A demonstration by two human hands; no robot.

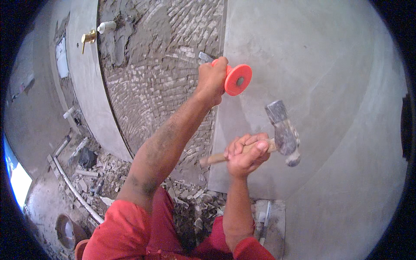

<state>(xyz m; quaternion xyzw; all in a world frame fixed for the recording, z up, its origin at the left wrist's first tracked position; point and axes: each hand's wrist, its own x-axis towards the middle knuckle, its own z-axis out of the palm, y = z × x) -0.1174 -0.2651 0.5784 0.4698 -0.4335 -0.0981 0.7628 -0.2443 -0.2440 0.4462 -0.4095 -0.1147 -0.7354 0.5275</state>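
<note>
My left hand (211, 82) is closed around a chisel with an orange grip. Its round orange hand guard (244, 74) faces right, with the steel striking end showing in the middle. The flat chisel blade (205, 56) points left over the rough, chipped wall strip (151, 86), close to the edge of the smooth grey wall. Whether the blade touches the wall I cannot tell. Lower and to the right, my right hand (248, 154) grips the wooden handle of a hammer (284, 134). The worn metal head is up and apart from the chisel.
Broken rubble (197, 201) covers the floor below the wall. A long pale pipe (73, 189) lies at the left, near a round bucket-like container (67, 232). A brass valve handle (89, 37) and a white pipe stub (106, 27) stick out of the wall at upper left.
</note>
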